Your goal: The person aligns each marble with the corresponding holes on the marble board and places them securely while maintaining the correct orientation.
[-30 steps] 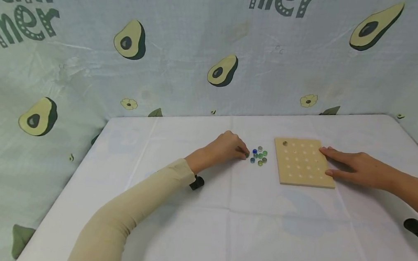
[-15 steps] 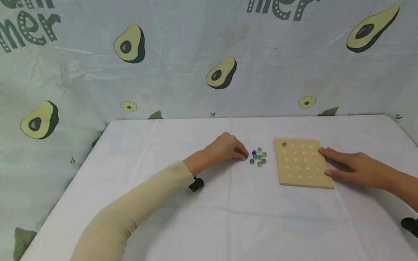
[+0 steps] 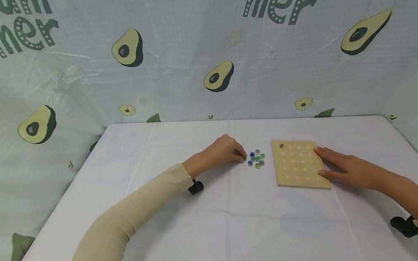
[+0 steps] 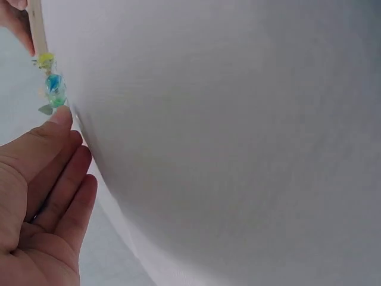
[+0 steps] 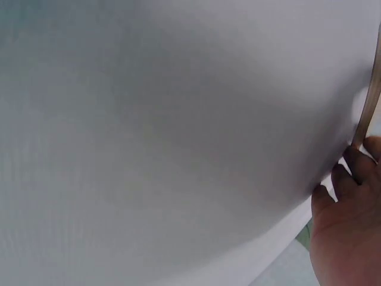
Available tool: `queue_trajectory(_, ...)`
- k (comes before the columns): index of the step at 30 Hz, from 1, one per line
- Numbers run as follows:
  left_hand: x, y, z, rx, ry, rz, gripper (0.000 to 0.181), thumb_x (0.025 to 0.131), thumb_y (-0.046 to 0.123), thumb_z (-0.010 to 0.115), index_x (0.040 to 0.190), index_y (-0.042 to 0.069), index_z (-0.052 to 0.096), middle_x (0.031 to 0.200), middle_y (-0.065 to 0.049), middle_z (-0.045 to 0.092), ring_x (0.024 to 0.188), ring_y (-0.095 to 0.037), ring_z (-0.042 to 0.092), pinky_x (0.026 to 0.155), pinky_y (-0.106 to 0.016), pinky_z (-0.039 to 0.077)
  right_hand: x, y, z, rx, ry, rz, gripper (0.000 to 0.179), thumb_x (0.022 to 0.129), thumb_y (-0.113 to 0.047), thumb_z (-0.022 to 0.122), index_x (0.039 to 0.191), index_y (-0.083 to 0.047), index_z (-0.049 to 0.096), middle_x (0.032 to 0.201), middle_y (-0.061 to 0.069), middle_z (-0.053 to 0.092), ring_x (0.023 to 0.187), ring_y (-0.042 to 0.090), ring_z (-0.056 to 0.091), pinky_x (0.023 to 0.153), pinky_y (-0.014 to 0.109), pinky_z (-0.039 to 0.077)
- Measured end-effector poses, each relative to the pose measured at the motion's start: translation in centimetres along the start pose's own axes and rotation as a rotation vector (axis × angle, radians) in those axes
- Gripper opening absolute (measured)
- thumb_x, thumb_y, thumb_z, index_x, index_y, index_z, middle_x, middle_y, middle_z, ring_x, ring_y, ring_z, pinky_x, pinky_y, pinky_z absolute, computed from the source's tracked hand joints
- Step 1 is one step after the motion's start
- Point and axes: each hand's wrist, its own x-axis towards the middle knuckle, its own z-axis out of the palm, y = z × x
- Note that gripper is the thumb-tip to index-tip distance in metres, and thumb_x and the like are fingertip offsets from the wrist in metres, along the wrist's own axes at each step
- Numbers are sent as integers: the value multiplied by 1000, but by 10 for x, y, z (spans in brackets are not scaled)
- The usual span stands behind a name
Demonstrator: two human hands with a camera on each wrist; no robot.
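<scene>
My left hand (image 3: 227,150) is beside a small cluster of glass marbles (image 3: 258,159), thumb and fingertips pinching a dark marble (image 3: 244,158) at the cluster's left side. Blue, green, yellowish and greyish marbles make up the cluster. In the left wrist view, the hand (image 4: 47,185) has its thumb tip close to the marbles (image 4: 55,83). To their right lies a square wooden board (image 3: 299,165) with rows of shallow holes; one marble (image 3: 281,146) sits in its far left corner hole. Fairly straight fingers of my right hand (image 3: 354,170) rest along the board's right edge.
A white cloth (image 3: 278,236) covers the table. Behind it hangs a pale sheet (image 3: 179,41) printed with avocados and lettering. A black wrist camera (image 3: 195,187) sits under the left wrist, another camera (image 3: 406,226) under the right.
The head view has tilted slightly, so everything appears a little lower and further left. Hands, marbles and board keep their places relative to one another.
</scene>
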Motion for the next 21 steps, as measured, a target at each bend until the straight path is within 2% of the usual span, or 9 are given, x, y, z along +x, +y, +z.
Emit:
queue_trajectory(6, -5, 3, -9, 34, 70, 7, 19, 92, 17, 77, 109, 10, 80, 107, -1, 78, 103, -12, 71, 90, -25, 54, 2, -3, 3, -7, 2, 18, 87, 98, -54, 62, 160, -4, 27, 161, 31, 25, 145, 52, 29, 110, 66, 31)
queue_trajectory(11, -3, 9, -17, 7, 124, 16, 20, 91, 18, 78, 110, 10, 80, 107, -2, 78, 104, -13, 71, 89, -26, 55, 3, -4, 3, -34, 15, 5, 85, 98, -52, 63, 158, 0, 31, 158, 34, 28, 142, 54, 33, 108, 66, 35)
queue_trajectory(16, -1, 15, -20, -12, 138, 31, 22, 92, 21, 78, 111, 11, 80, 108, 0, 78, 106, -12, 70, 90, -25, 55, 3, -4, -1, -49, 17, -22, 83, 98, -49, 64, 157, 1, 34, 157, 33, 32, 139, 52, 38, 106, 64, 39)
queue_trajectory(21, 0, 21, -21, -40, 145, 50, 23, 92, 20, 77, 112, 9, 79, 110, -2, 77, 108, -14, 70, 94, -31, 55, 3, -3, -4, -55, 30, -63, 79, 98, -45, 66, 156, 0, 37, 155, 30, 38, 137, 50, 43, 104, 63, 42)
